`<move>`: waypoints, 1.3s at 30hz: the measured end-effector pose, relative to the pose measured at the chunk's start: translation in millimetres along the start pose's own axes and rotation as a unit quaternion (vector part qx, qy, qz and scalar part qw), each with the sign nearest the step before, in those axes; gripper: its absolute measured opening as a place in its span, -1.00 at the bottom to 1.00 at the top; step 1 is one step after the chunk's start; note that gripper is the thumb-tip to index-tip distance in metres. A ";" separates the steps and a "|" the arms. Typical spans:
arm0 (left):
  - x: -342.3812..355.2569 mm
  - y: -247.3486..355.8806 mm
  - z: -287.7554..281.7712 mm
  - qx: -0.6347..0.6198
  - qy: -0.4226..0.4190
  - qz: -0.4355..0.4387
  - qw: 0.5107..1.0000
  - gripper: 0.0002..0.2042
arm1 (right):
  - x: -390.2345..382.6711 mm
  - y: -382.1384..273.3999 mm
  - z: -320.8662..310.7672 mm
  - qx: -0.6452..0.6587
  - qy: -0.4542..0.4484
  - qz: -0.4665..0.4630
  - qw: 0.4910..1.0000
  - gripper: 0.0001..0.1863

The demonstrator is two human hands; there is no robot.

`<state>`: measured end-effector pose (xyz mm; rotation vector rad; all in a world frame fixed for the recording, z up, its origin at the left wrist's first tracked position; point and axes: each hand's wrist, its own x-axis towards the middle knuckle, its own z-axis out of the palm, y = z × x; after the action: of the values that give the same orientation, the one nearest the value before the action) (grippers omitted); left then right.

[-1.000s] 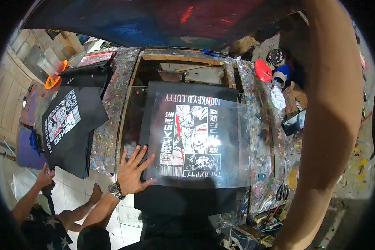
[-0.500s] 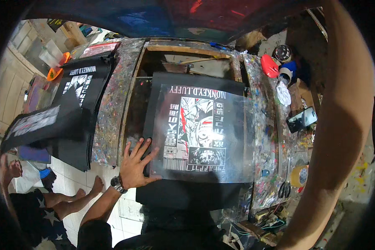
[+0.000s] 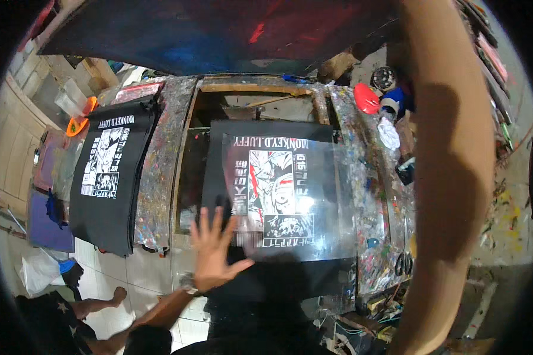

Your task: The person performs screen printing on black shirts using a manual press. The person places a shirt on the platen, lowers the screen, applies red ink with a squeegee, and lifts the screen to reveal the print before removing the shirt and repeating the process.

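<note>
Over film's lower L corner: L. hand (image 3: 219, 255), fingers (image 3: 217, 223) spread wide, thumb out to R, nothing gripped; contact w/ film unclear, hand blurred. R. hand: out of view past upper edge, state can't be told; R. forearm (image 3: 453, 201) only.

- Film (image 3: 336, 231): clear, 1 pc., from fingertips out to R, lying over blk panel (image 3: 269, 128).
- Print (image 3: 275, 183): wht w/ red streaks, seen just up & R of fingers.
- Watch (image 3: 188, 284): metal, L wrist, below fingers.
- L rail (image 3: 154, 171): paint-spattered, up-L of fingers.
- Pile (image 3: 98, 216): blk printed panels, further L of fingers.
- R rail (image 3: 370, 219): paint-spattered, well R of fingers, past film.
- Scissors (image 3: 403, 264): blk handles, far R, a bit lower than fingers.
- Phone (image 3: 405, 171): far R & up, partly behind R. forearm.
- Rag (image 3: 388, 134): wht, above phone.
- Red item (image 3: 366, 98): above rag.
- Screen (image 3: 219, 41): dark, blue/red stains, raised, well above fingers.
- Foot (image 3: 118, 296): bare, 2nd person's, low L of fingers, over tiles.
</note>
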<state>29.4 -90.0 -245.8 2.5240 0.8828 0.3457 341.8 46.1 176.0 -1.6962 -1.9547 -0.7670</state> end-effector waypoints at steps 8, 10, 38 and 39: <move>74.3 86.7 -116.4 0.108 0.409 0.113 0.899 -0.29 | -108.3 -73.0 20.1 0.009 0.001 0.085 0.996 -0.26; 68.7 60.1 -164.1 0.286 0.519 0.003 0.805 -0.18 | -166.9 -105.1 41.1 0.066 0.121 0.049 0.989 -0.34; -66.1 -31.3 1.2 0.069 0.076 -0.022 0.994 -0.56 | -332.1 -77.1 249.0 0.076 -0.231 0.075 0.967 -0.47; -68.6 -35.1 1.3 0.061 0.077 -0.025 0.995 -0.55 | -349.0 -99.9 229.6 0.079 -0.239 0.065 0.966 -0.51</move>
<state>-41.2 -109.7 -269.9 2.6083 1.0520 0.4897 303.1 -71.6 -235.3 -2.0197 -2.1056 -0.1512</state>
